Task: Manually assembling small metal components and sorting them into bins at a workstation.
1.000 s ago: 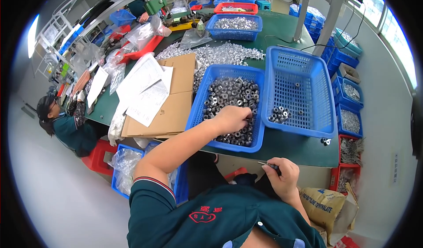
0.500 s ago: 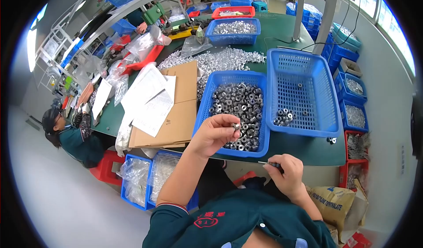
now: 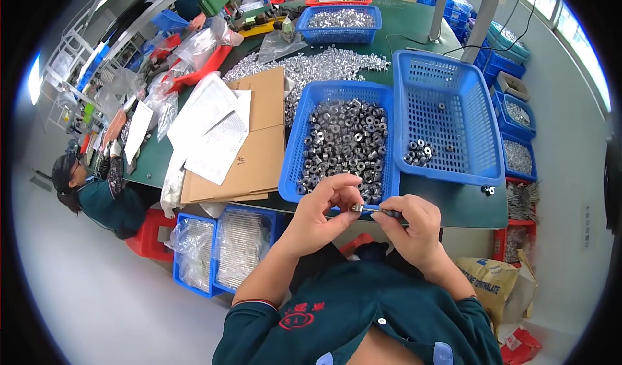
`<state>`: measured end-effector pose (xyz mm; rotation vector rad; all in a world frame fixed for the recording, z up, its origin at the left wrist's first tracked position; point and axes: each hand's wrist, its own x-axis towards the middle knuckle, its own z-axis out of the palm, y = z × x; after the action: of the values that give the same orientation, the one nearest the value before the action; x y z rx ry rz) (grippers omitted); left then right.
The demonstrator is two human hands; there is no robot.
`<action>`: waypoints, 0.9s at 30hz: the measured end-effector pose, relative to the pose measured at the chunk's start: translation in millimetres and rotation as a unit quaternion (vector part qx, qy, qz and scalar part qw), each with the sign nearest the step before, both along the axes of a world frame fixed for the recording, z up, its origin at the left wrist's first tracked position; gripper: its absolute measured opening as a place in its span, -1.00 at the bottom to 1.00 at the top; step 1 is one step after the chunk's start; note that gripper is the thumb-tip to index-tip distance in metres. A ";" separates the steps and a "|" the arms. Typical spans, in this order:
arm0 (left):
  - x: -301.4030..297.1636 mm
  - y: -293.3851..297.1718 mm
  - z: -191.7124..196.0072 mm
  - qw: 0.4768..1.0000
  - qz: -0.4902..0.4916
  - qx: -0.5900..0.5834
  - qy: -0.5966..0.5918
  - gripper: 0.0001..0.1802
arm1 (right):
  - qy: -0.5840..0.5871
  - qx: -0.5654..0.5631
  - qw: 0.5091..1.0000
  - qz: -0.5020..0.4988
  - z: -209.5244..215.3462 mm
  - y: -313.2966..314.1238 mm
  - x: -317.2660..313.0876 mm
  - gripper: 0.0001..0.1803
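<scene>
In front of my chest, my left hand (image 3: 319,217) pinches a small metal bushing (image 3: 356,207) between thumb and fingers. My right hand (image 3: 420,227) is closed round a slim tool with a dark grip and a thin metal pin (image 3: 372,209). The pin's tip meets the bushing; whether it sits inside the hole I cannot tell. Just beyond my hands stands a blue basket (image 3: 289,154) heaped with dark metal bushings. To its right, a larger blue basket (image 3: 463,128) holds a few bushings, mostly in its near left corner.
A cardboard sheet (image 3: 264,151) with white papers (image 3: 220,141) lies left of the baskets. Shiny small parts (image 3: 324,67) are piled behind, near another filled blue basket (image 3: 340,35). Two loose bushings (image 3: 488,190) lie by the table edge. A co-worker (image 3: 97,193) sits at far left.
My left hand has come down toward me with the bushing, and my right hand has risen slightly. The bushing and the tool's pin, apart before, now meet.
</scene>
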<state>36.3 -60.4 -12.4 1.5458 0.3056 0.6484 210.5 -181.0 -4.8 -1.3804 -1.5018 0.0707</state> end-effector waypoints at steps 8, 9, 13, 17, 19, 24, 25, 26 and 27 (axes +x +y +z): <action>-2.0 1.6 1.0 0.996 -0.008 0.088 0.029 -0.35 | -0.138 0.049 0.989 -0.008 4.3 1.2 -1.9 -0.75; -1.7 1.5 2.3 0.997 -0.005 0.072 0.031 -0.33 | -0.159 0.049 0.986 -0.012 4.9 0.6 -2.1 -0.75; -1.6 0.3 3.1 0.997 0.004 0.056 0.051 -0.30 | -0.187 0.055 0.981 -0.017 3.6 -0.9 -2.6 -0.75; -1.1 -1.3 4.8 0.993 0.020 0.096 0.067 -0.28 | -0.166 0.048 0.985 -0.006 -4.9 0.7 0.8 -0.75; -0.8 -2.6 8.5 0.982 0.036 0.164 0.083 -0.25 | -0.127 0.044 0.991 -0.004 -6.5 -1.6 2.7 -0.76; 6.9 -8.0 7.0 0.934 0.068 0.338 0.097 -0.25 | -0.028 0.012 0.999 -0.022 -1.7 -6.7 3.2 -0.79; 9.0 -9.0 7.9 0.923 0.064 0.367 0.098 -0.25 | -0.037 0.009 0.999 -0.013 -0.5 -6.4 2.8 -0.78; 10.2 -9.6 7.7 0.923 0.063 0.368 0.098 -0.25 | -0.037 0.009 0.999 -0.014 -0.7 -6.0 2.5 -0.78; 11.0 -10.2 7.4 0.918 0.065 0.379 0.100 -0.24 | -0.054 0.008 0.998 -0.007 -1.4 -5.4 2.1 -0.78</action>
<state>47.2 -70.7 -5.1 2.3620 0.3302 0.7615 212.5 -186.4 -6.2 -1.4013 -1.5787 -0.0249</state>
